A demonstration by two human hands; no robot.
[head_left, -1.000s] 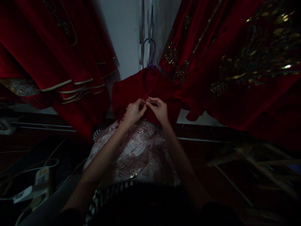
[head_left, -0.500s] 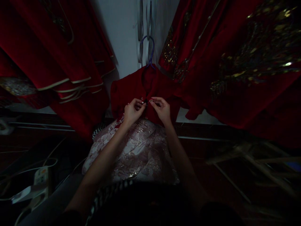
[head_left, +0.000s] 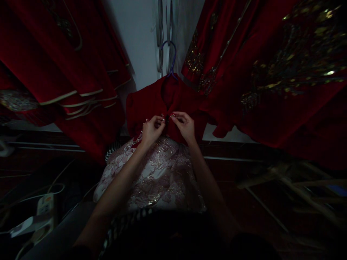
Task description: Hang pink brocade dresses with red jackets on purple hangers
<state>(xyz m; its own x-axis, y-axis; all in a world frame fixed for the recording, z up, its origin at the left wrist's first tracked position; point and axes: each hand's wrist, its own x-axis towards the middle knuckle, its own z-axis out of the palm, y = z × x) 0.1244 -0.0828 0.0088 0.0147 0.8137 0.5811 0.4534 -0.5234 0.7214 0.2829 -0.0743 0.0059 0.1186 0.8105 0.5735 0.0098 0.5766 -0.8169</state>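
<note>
A short red jacket (head_left: 148, 95) hangs in front of me on a purple hanger (head_left: 172, 59), its front opening running down the middle. My left hand (head_left: 153, 130) pinches the jacket's front edge on the left, beside a small shiny beaded fastener (head_left: 163, 117). On the other side of the opening, my right hand (head_left: 185, 125) pinches the opposite edge near a second small beaded piece (head_left: 172, 116). Fingertips of both hands are close together with a narrow dark gap between them. Below the jacket spreads a pale pink brocade skirt (head_left: 162, 173) with metallic threads.
Red garments with pale trim (head_left: 89, 92) hang at left; a red garment with gold sequins (head_left: 292, 72) hangs at right. A power strip (head_left: 45, 207) with cables lies lower left. Wooden legs of some furniture (head_left: 292, 184) stand lower right, blurred.
The whole view has shifted slightly to the left. My hands stay pinched at the jacket's front, with the left fingertips a little further from the opening.
</note>
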